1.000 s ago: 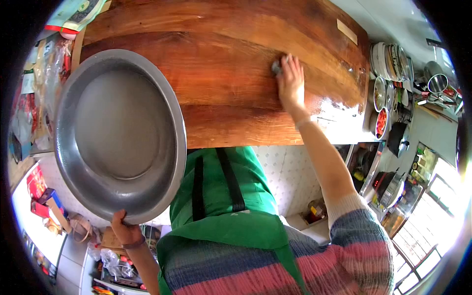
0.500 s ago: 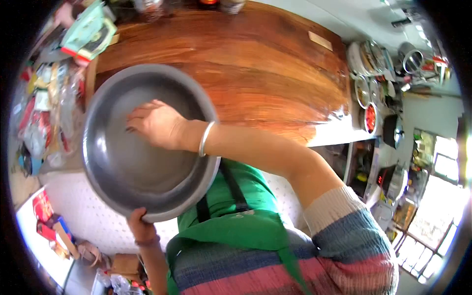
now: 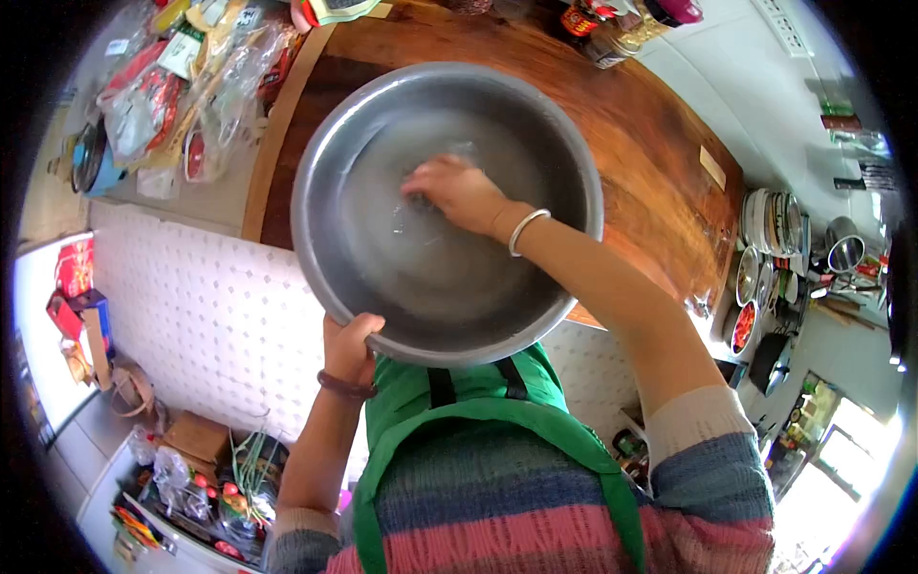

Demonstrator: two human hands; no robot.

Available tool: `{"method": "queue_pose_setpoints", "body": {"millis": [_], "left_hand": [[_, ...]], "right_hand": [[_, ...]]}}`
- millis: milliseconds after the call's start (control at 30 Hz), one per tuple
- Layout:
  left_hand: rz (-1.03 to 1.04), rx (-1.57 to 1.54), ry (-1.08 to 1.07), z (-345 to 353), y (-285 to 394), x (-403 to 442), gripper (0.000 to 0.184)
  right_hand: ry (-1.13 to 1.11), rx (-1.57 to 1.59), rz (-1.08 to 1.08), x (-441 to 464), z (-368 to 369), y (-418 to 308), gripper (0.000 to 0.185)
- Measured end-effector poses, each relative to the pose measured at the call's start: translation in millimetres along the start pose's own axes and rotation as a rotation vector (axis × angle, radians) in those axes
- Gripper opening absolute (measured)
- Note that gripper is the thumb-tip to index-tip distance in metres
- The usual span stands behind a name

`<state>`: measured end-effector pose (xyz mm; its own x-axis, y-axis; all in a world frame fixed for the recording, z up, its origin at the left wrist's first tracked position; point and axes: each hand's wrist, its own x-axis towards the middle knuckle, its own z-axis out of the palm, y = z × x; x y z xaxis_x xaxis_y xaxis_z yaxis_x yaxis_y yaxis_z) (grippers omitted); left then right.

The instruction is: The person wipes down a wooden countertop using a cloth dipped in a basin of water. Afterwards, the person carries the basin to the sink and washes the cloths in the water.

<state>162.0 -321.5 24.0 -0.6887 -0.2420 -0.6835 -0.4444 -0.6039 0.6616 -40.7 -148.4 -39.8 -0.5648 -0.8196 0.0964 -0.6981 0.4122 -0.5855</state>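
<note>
A large grey metal basin [image 3: 330,239] is tilted over the front edge of the wooden counter, with a cloudy, shiny pool that looks like water inside. My left hand [image 3: 350,352] grips its near-left rim, thumb over the edge. Inside the basin, my right hand [image 3: 461,196] has its fingers curled together and pointing down at the bottom. What those fingertips hold, if anything, is hidden. A silver bangle [image 3: 528,231] circles the right wrist, and a dark bracelet [image 3: 346,386] the left. Below the basin is my green apron [image 3: 469,392].
The wooden counter [image 3: 660,191] runs behind the basin. Plastic bags and packets [image 3: 153,110] lie at left. Jars [image 3: 622,29] stand at the back; stacked plates [image 3: 770,222] and a bowl of red pieces [image 3: 743,327] are at right. A box of vegetables [image 3: 229,497] sits lower left.
The basin now appears farther right in view, as the view itself has shifted. My right hand's fingers are more curled inside it. The left hand keeps its hold on the rim.
</note>
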Motion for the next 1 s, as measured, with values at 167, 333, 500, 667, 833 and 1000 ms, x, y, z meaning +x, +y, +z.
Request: {"method": "queue_pose_setpoints", "body": {"millis": [167,333,500,667,833,1000], "left_hand": [[-0.01,0.007,0.011,11.9,-2.2,7.9,0.023],[0.047,0.075,-0.047,11.7,-3.2,14.3,0.032],[-0.032,0.034,-0.02,14.0,-1.6,19.3,0.034],[0.069,0.012,-0.064,17.8,-3.6,22.3,0.01],[-0.006,-0.062,0.003,20.3,0.6,20.9,0.023],[-0.01,-0.101,0.051,11.9,3.5,23.1,0.043]], "right_hand": [[0.312,0.265,0.077,18.0,-69.6,-32.5,0.031],[0.383,0.295,0.159,26.0,-116.2,-42.8,0.021],[0.469,0.188,0.349,29.2,-135.5,-57.2,0.027],[0.527,0.174,0.305,30.4,-130.2,-50.4,0.035],[0.533,0.198,0.351,32.1,-115.6,-46.4,0.035],[0.357,0.277,0.466,17.5,-104.5,-36.8,0.028]]}}
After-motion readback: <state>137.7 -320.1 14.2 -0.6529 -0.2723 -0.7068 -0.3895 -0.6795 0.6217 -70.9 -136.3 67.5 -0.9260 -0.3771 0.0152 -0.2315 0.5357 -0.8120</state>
